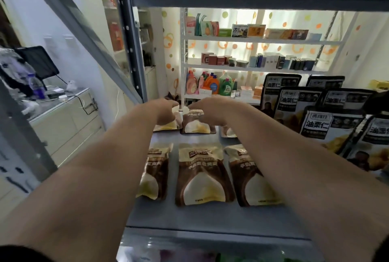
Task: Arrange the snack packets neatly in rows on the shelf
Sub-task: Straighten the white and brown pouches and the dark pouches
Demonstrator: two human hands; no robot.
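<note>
A bare strip of grey shelf (210, 217) runs between its front edge and a front row of three brown-and-cream snack packets (203, 175), which lie flat with narrow gaps between them. A second row lies at the back edge. There the left hand (166, 112) rests on the back-left packet (166, 127) and the right hand (212, 110) on the back-middle packet (196, 123). Whether either hand's fingers grip cannot be told. The brown packets' writing is blurred. To the right, black packets (317, 127) reading "油栗仁" stand overlapping.

Left hand (166, 112), right hand (208, 110), at rear packets (196, 123)
</note>
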